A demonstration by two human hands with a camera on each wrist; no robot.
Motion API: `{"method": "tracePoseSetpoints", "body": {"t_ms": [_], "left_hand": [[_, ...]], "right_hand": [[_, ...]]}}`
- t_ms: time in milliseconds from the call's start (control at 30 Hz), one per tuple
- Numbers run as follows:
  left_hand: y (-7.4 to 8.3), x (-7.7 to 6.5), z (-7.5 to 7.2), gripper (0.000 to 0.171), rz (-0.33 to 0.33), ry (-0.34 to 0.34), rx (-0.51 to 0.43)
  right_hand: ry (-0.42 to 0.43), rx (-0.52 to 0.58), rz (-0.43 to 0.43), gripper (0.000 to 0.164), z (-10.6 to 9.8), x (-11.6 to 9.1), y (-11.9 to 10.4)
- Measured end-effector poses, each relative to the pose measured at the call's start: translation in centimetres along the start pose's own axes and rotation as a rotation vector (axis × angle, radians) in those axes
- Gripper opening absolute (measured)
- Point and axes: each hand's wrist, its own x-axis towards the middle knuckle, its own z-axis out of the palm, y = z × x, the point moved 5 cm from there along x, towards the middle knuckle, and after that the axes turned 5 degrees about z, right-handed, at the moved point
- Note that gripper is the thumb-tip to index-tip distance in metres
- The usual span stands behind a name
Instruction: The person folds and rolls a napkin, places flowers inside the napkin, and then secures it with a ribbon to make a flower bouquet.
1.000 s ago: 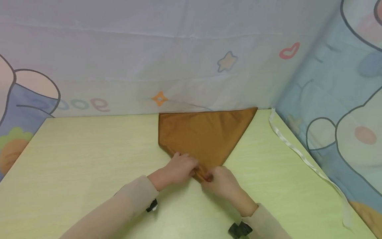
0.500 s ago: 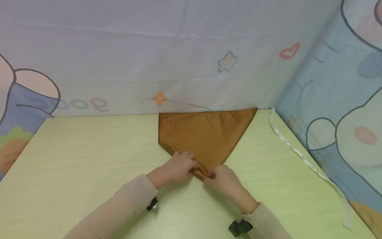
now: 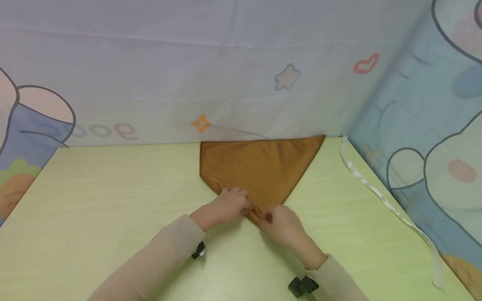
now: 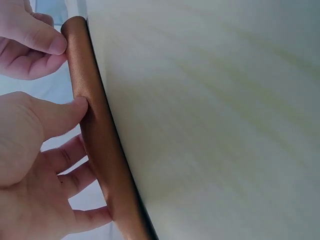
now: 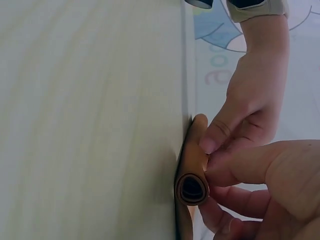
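Observation:
A brown cloth (image 3: pixel 256 167), perhaps a napkin or scarf, lies at the back middle of the table, its near-left edge rolled into a slanting tube. My left hand (image 3: pixel 225 207) holds the roll midway, thumb on the near side and fingers beyond it. At the roll's near end my right hand (image 3: pixel 283 224) pinches it between thumb and fingers. In the left wrist view the rolled edge (image 4: pixel 97 120) is a smooth tube touched by both hands. Spiral layers show at the open end of the roll (image 5: pixel 191 191) in the right wrist view.
A white ribbon (image 3: pixel 370 187) runs along the right side of the pale green table (image 3: pixel 113 200). A printed fabric backdrop (image 3: pixel 162 75) stands at the table's back edge, and another printed panel (image 3: pixel 410 108) rises on the right.
Both hands have moved slightly away from the body, turning the near-left edge further over. The unrolled part of the brown cloth is a little smaller.

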Motion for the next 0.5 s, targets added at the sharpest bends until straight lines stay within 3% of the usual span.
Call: {"method": "tracePoseSetpoints", "body": {"t_ms": [167,500], "left_hand": [[-0.01,0.24,-0.26,0.002,-0.028,0.012,-0.021],[-0.28,0.46,-0.21,0.007,-0.025,0.046,-0.076]], "right_hand": [[0.015,-0.049,0.001,0.011,-0.02,-0.03,-0.08],[0.015,-0.018,0.011,0.008,0.18,0.14,-0.25]]}}
